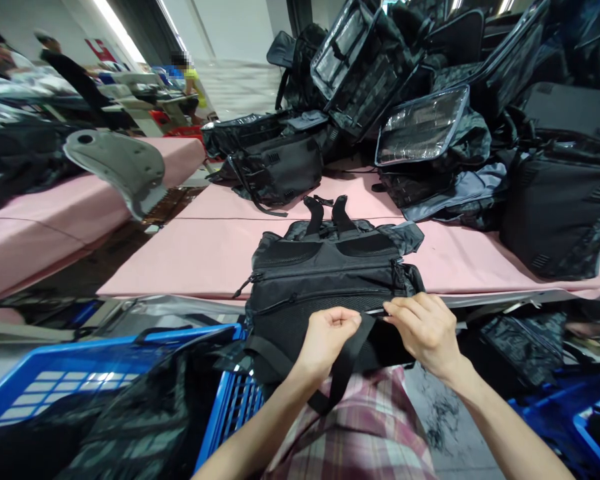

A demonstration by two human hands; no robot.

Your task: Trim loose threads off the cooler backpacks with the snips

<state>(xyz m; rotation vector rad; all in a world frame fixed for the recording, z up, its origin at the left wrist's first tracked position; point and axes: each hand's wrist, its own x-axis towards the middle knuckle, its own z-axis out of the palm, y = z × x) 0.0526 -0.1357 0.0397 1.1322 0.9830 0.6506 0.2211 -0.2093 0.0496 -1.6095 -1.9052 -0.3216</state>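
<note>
The person's own left hand [330, 337] is closed in a pinch, thumb and fingertips together at the upper end of a flat black webbing strap [353, 353], which runs down over the near side of the bag. Just beside it, the right hand [425, 327] has its thumb and forefinger clamped on a thin, dark piece with a pale glint [376, 311]; it is too small for me to tell what it is. The black fabric backpack with mesh panels and zips [325, 277] lies in front of the person, its far part on the pink-covered table [180, 260] and its near part past the edge, above the lap. Its two dark padded shoulder straps [314, 217] reach away across the pink cover.

Below, the person's pink-and-white plaid garment [360, 433] shows between the forearms. To the left stands a bright blue slatted plastic basket [145, 341], with dark camouflage fabric [145, 407] heaped in it. Across the table rises a pile of black and camouflage bags [370, 87], some with clear plastic windows. Farther off to the left I see a curved grey plastic seat back [117, 163] and a person in dark clothing [75, 73].
</note>
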